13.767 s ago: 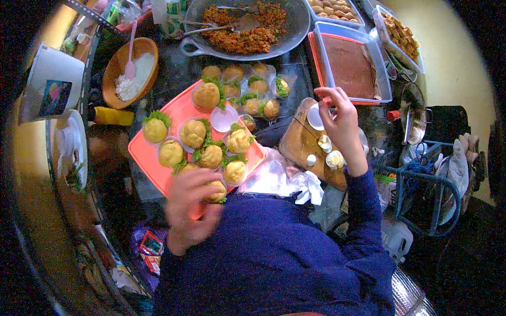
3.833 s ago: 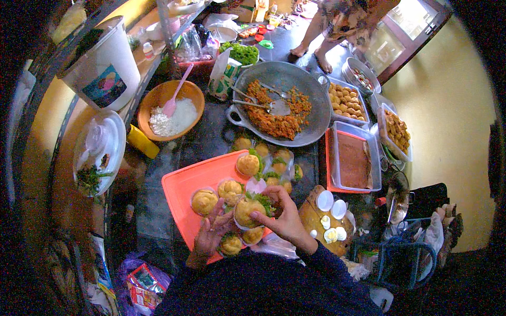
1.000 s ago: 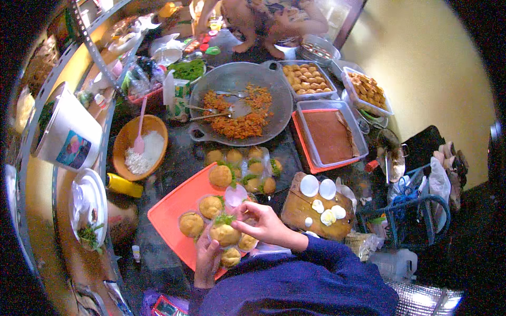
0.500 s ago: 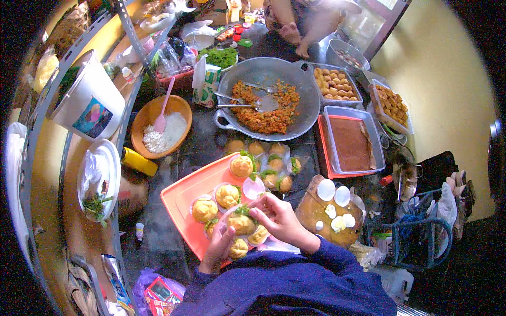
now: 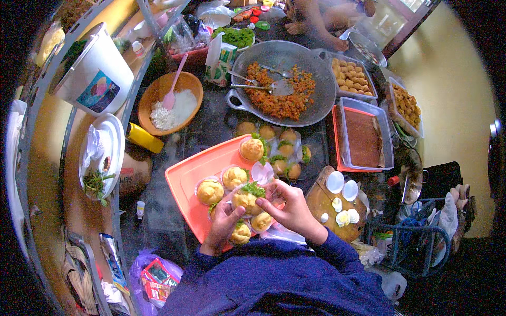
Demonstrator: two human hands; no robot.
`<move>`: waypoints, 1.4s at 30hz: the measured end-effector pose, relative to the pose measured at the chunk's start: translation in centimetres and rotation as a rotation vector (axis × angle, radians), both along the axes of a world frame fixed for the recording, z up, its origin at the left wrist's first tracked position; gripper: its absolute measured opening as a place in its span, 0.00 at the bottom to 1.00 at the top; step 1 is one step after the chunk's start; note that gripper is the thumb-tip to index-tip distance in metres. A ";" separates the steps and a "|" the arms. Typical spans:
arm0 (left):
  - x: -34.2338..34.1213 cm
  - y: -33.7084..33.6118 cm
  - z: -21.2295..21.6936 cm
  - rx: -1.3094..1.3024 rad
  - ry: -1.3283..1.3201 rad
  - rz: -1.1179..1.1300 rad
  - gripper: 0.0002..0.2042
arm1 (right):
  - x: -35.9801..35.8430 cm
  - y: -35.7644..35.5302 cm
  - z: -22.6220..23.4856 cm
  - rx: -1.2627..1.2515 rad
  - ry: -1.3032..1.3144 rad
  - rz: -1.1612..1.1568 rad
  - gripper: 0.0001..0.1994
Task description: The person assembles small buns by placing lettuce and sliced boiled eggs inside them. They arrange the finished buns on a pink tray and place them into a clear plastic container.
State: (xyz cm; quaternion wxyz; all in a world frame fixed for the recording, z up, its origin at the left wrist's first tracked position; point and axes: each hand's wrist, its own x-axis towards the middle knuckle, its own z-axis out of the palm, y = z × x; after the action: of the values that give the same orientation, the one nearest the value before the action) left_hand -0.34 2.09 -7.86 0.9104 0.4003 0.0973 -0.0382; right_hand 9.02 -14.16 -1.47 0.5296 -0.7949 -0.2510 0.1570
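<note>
We pinch one bun [image 5: 244,203] above the tray [image 5: 184,176], our left grip [image 5: 225,222] round its left side and our right grip [image 5: 289,209] at its right edge; its lettuce [image 5: 254,188] points away from us, and roundness gives no clear long axis. Left to right, we have an orange bowl [image 5: 149,113], other buns [image 5: 210,192] crowding close, and a wooden board [image 5: 314,194]. Ours looks golden, partly finger-covered.

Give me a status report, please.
Left hand holds round golden bun; right hand at its green leafy lettuce. Similar buns nearby on flat orange tray.
</note>
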 end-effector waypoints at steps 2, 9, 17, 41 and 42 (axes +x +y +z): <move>0.2 0.0 0.0 -0.024 -0.025 -0.003 0.32 | 0.2 0.0 0.0 0.009 0.061 0.018 0.13; 1.4 -0.2 -0.2 -0.089 -0.032 0.000 0.30 | 0.9 -0.2 0.8 0.062 -0.005 0.028 0.13; 1.6 -0.3 -0.3 -0.045 -0.040 -0.001 0.31 | 0.8 0.1 1.2 0.007 -0.099 0.076 0.12; 3.2 -1.5 0.1 -0.042 -0.044 0.036 0.30 | 1.7 -1.5 2.8 -0.022 -0.159 -0.043 0.12; 3.1 -1.5 0.1 -0.055 -0.045 0.030 0.30 | 1.7 -1.5 2.6 -0.024 -0.166 -0.024 0.11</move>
State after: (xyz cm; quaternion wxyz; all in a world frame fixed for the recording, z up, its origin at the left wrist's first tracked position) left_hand 2.79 0.55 -7.72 0.9234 0.3746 0.0818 -0.0182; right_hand 10.68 -15.68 1.18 0.4993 -0.8144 -0.2825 0.0873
